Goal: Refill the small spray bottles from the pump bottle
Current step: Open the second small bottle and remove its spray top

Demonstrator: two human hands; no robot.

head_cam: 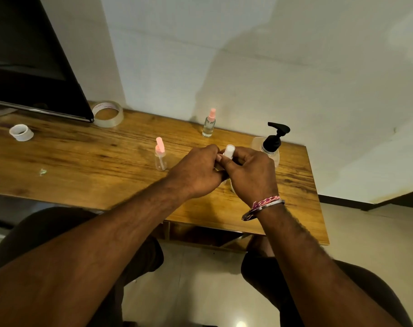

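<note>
Gripping a small spray bottle (229, 153) between them, left hand (197, 171) curled, right hand (250, 173) pinching its top

Warm, fairly dim indoor light falls from above and behind — a bright glare spot sits on the floor tiles (240, 324) at the bottom edge. Soft broad shadows spread across the wall (248, 67). Wide-angle distortion bends the table (82, 161) edges, and the near forearms look slightly soft.
</note>
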